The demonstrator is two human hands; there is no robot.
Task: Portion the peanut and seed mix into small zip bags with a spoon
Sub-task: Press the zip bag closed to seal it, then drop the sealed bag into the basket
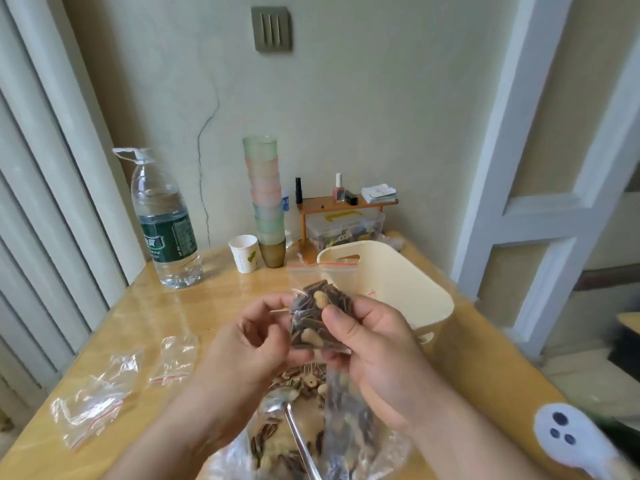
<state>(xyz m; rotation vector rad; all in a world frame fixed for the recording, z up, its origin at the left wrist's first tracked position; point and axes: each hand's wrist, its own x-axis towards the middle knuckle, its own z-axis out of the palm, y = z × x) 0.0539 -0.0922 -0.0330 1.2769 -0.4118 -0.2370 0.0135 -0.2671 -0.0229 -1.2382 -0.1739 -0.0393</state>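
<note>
Both hands hold a small zip bag (320, 315) of striped seeds and peanuts above the middle of the table (180, 306). The right hand (377, 348) grips the bag's right side, thumb across its front. The left hand (256, 337) pinches the bag's left edge with curled fingers. The bag's red-lined top, just above the fingers, stands upright. Below the hands, at the table's near edge, a large clear bag of mix (301, 438) lies open with a metal spoon (294, 427) resting in it. Two empty zip bags (104, 389) lie toward the left edge. A cream basket (398, 289) stands behind the hands, near the right edge. At the far edge stand a water bottle (162, 223), a paper cup (244, 252) and a stack of cups (265, 199).
</note>
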